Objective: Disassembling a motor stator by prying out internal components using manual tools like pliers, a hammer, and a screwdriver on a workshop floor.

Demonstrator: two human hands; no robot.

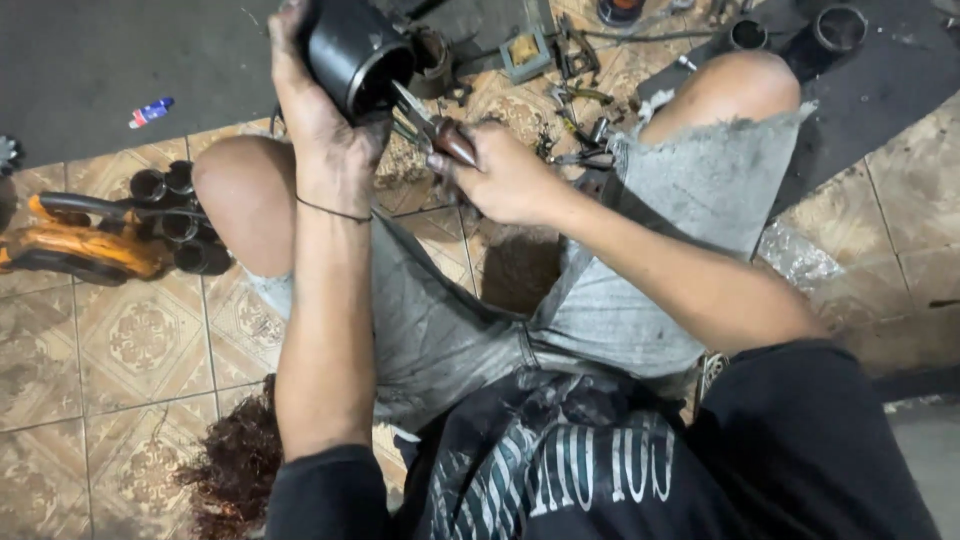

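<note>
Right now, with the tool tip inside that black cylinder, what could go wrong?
1. The pliers-like tool in the right hand points toward the left hand gripping the black cylinder; a slip could jab the palm.
2. Both hands look greasy, so the cylinder might slide and drop onto the bare knee or the tiled floor.
3. Loose metal parts lie close ahead; anything dropped could get lost among them.
</note>
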